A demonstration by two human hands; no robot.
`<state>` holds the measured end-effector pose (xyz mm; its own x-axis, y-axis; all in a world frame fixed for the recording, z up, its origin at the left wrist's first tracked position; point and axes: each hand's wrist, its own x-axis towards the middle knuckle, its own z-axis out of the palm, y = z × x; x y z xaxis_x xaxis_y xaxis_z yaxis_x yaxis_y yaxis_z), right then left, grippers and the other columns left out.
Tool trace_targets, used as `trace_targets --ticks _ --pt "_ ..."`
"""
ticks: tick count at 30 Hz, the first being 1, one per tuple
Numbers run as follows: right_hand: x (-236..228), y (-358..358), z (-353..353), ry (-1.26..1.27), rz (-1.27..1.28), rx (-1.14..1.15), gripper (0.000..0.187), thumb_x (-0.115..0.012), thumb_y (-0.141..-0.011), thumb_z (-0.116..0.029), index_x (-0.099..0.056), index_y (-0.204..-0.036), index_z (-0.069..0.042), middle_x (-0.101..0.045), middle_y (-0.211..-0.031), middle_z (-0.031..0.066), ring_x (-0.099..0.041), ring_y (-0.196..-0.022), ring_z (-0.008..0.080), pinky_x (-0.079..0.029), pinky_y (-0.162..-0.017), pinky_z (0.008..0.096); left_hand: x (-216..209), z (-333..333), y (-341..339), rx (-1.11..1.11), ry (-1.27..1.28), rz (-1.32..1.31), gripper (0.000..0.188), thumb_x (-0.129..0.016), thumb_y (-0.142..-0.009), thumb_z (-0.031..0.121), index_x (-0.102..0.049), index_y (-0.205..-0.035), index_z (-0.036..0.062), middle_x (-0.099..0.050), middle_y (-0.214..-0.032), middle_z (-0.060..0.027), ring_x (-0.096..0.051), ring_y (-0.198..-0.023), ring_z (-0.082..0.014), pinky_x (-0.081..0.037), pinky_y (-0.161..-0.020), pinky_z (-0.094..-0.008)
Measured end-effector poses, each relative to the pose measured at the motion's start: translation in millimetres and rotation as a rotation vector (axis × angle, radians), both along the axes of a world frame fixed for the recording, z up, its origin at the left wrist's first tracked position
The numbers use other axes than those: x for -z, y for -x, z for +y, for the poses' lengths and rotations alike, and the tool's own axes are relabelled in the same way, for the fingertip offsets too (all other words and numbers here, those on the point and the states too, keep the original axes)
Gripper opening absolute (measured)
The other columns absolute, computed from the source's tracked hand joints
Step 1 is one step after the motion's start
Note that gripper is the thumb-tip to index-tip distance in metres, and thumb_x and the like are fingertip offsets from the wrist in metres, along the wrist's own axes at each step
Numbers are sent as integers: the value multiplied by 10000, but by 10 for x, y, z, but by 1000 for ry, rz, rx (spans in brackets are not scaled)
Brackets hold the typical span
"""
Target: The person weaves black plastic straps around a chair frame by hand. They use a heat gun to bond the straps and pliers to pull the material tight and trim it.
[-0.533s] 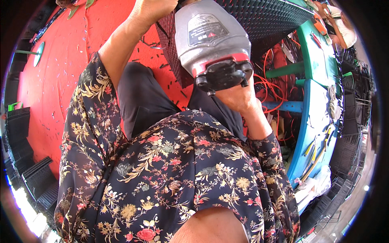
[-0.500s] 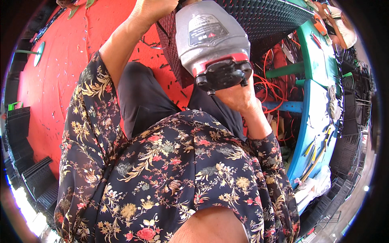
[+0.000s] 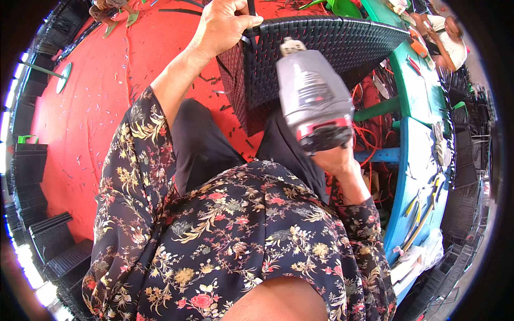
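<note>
My right hand [image 3: 334, 159] grips a grey nail gun or stapler [image 3: 313, 88] with a red and black rear end. Its handle is hidden behind the body, and motion blurs it slightly. The tool's nose points away from me, in front of a black woven wicker piece [image 3: 316, 37] that stands between my knees. At the near left corner of that piece, my left hand [image 3: 222, 27] is closed, thumb and fingers pinching a dark strip [image 3: 251, 7] that rises from the edge. The tool's nose is a little to the right of this corner.
On the right stand a green bench [image 3: 415, 80] and a blue bench [image 3: 409, 176] with pliers [image 3: 412, 207]. A red hose [image 3: 369, 140] coils below. Black scraps litter the red floor covering [image 3: 91, 144]. Another person [image 3: 448, 43] sits at far right; feet [image 3: 110, 27] show at far left.
The tool has moved right and downward, away from the corner of the wicker piece. My left hand shows more fully at that corner as the view has tipped farther ahead.
</note>
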<state>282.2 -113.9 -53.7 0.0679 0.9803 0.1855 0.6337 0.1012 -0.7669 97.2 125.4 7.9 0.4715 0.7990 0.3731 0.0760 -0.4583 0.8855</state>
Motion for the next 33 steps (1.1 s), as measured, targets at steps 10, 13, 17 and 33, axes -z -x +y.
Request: trace_targets --ticks 10,13,17,33 --pt "-489 -1120 -530 -64 214 558 632 -733 -796 -124 -387 -1305 17 -610 -773 54 -573 -572 124 -483 -544 293 101 -133 22 63 -237 103 116 -699 -802 95 -608 -826 28 -606 -716 -10 -583 -682 -95 -473 -654 -253" --pt "-489 -1798 -532 52 216 575 986 -727 -782 -176 -50 -1465 38 -582 -737 78 -563 -543 150 -469 -497 299 160 -279 156 164 -327 63 145 -629 -799 -58 -550 -895 18 -561 -817 -10 -572 -730 -85 -453 -672 -224" --pt "-501 -2314 -655 331 -113 915 1082 -699 -808 -251 95 -1485 37 -693 -877 141 -598 -557 179 -513 -566 322 256 -228 267 177 -350 149 142 -572 -834 -54 -514 -930 34 -488 -897 -20 -435 -789 -83 -387 -735 -216" --pt "-359 -3120 -1215 257 -656 1209 774 -720 -760 -504 -446 -1353 -88 -619 -1193 238 -603 -1100 394 -475 -915 478 62 -654 827 47 -407 187 104 -601 -834 -95 -550 -888 -22 -543 -1008 -122 -531 -939 -208 -445 -829 -304"
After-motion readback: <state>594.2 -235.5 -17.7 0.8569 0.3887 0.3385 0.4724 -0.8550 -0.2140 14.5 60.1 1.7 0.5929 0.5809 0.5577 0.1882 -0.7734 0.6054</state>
